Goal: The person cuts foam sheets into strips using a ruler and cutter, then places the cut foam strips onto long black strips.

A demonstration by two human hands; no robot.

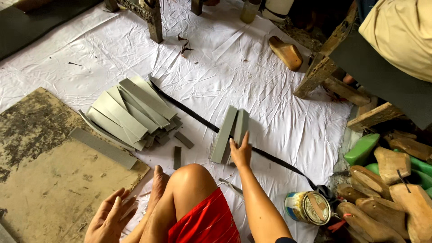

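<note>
Pointing away, grey strips lengthwise

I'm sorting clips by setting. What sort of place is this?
Probably a small shoemaking workshop, worked on the floor: wooden shoe lasts heaped at right, a pile of cut grey strips on a white sheet, and an opened tin can.

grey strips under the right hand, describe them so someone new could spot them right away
On the white sheet covering the floor, a black strap runs diagonally. The small stack of grey strips lies across it, under the fingertips of the right hand. Unlike the big fanned pile of grey strips to the left, it holds only a few, neatly aligned.
</note>
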